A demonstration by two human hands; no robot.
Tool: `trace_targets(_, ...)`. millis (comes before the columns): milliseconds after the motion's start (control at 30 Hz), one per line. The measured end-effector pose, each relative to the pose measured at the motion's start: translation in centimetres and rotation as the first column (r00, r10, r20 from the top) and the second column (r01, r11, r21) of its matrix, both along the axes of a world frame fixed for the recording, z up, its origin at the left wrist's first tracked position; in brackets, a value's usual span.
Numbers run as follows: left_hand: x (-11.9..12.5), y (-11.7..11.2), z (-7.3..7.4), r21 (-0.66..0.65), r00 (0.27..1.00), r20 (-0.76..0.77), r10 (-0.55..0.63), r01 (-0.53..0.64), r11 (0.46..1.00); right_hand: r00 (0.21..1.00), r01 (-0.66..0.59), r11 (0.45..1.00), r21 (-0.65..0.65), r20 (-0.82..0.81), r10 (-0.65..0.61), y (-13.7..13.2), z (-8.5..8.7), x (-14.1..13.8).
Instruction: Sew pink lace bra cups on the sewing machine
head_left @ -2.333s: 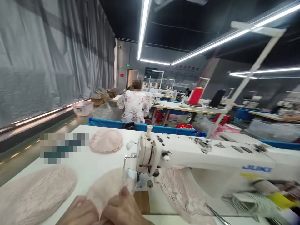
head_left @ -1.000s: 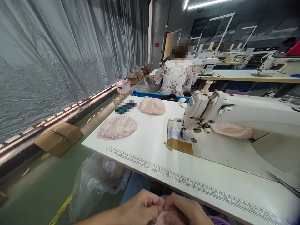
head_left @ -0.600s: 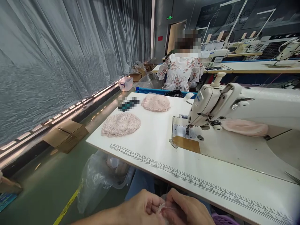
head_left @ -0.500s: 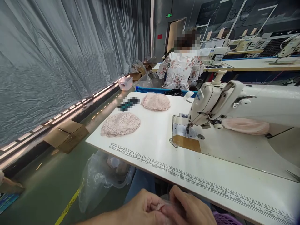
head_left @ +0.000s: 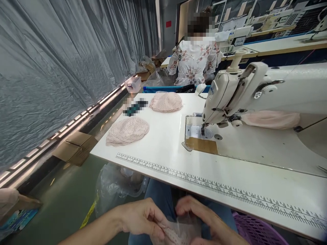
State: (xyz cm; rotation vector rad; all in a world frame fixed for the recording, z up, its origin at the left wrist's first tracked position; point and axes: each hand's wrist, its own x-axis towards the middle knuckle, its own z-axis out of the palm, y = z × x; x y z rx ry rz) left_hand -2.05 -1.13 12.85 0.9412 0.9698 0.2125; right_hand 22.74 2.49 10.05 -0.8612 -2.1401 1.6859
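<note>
Below the table's front edge, above my lap, my left hand [head_left: 146, 217] pinches a pale lace piece with sheer fabric [head_left: 182, 229] between thumb and fingers. On the other side of it, my right hand [head_left: 208, 219] curves its fingers round the sheer part, its thumb low and apart from the index finger; part of its grip is hidden. On the white table [head_left: 158, 136] lie a pale pink lace piece [head_left: 127, 131] at the left and a stack of pink lace pieces [head_left: 166, 102] behind it.
A white sewing machine [head_left: 230, 92] stands on the right, pink fabric [head_left: 272, 119] beneath its arm. A printed ruler [head_left: 204, 183] runs along the front edge. Below are a purple basket [head_left: 252, 228] and a plastic bag [head_left: 109, 183]. A person [head_left: 195, 61] sits ahead.
My hands have moved apart, so the lace and sheer fabric now shows between them. My right hand's fingers have spread from its thumb. The view has tilted down slightly.
</note>
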Motion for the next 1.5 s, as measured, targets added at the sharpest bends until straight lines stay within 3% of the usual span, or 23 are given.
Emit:
trace_targets(67,-0.3,0.2,0.5,0.022,0.999,-0.005,-0.047,0.047,0.999,0.995,-0.085,0.995,0.056,-0.049,0.087,0.7,0.3,-0.6)
trace_targets(200,-1.3,0.2,1.0,0.034,0.997,-0.004,-0.078,0.078,0.996,0.969,-0.22,0.975,0.042,0.125,0.213,1.6,1.0,-2.1)
trace_targets(267,-2.0,0.1,0.9,0.039,0.998,0.004,-0.066,0.065,0.997,0.966,-0.208,0.978,-0.016,0.155,0.208,1.6,1.0,-2.3)
trace_targets(433,-1.9,0.0,0.2,0.019,0.998,0.053,-0.045,0.044,0.999,0.977,-0.198,0.968,-0.154,0.046,0.207,1.2,0.6,-2.3)
trace_targets(633,0.7,0.3,-0.7,0.1,0.982,-0.185,-0.025,0.044,0.994,0.974,-0.225,0.939,-0.262,-0.06,0.217,1.8,0.3,-2.2)
trace_targets(867,0.5,0.7,-0.7,-0.015,0.997,-0.074,-0.003,0.002,1.0,0.967,-0.255,0.889,-0.381,-0.107,0.231,2.6,-1.0,-0.8)
trace_targets(1067,-0.3,0.6,-0.8,0.02,0.994,-0.113,0.008,-0.006,1.0,0.984,-0.178,0.901,-0.395,-0.057,0.17,2.3,-0.9,-1.7)
trace_targets(1233,-0.5,0.2,-1.0,0.056,0.989,-0.141,0.047,-0.04,0.998,0.995,-0.093,0.933,-0.348,-0.07,0.073,1.1,-2.0,-3.5)
trace_targets(1500,-0.3,0.2,-0.7,0.053,0.976,-0.202,0.08,-0.07,0.996,0.987,-0.136,0.931,-0.339,-0.13,0.097,1.4,-1.3,-4.0)
